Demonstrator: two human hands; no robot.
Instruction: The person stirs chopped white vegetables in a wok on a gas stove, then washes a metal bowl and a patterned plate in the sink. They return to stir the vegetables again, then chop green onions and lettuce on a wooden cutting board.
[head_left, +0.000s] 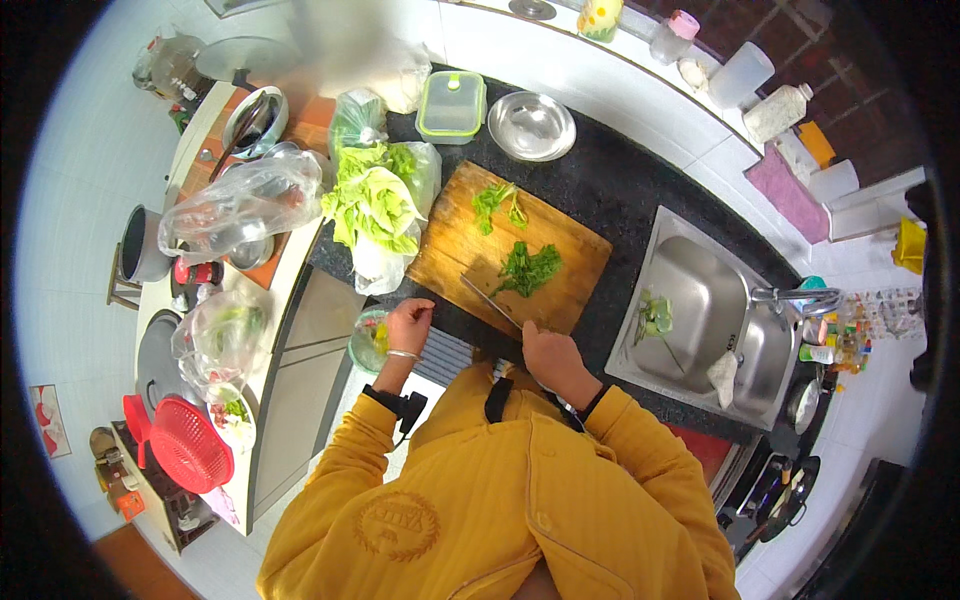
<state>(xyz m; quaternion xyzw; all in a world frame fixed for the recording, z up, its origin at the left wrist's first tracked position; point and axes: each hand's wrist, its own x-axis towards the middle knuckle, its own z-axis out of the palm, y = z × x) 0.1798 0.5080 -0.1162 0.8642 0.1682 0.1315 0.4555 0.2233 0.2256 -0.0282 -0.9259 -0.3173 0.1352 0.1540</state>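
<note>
My right hand (555, 356) grips a kitchen knife (491, 300), its blade lying over the near part of a wooden cutting board (439, 251). Beyond the blade is a pile of chopped leafy greens (531, 268). Farther back on the board lie more greens (491, 204), beside a small separate bit. My left hand (409, 328) is off the board's near left corner, at the counter edge, fingers curled; whether anything small is between them is hidden. Below it stands a bin (367, 341) with scraps inside. A head of lettuce (375, 202) rests on plastic bags left of the board.
Behind the board are a lidded container (451, 107) and a steel bowl (532, 126). To the right is a steel sink (694, 277) with vegetable scraps (655, 316) and a cloth (722, 377). At left, a side counter holds plastic bags (247, 199) and a red colander (191, 444).
</note>
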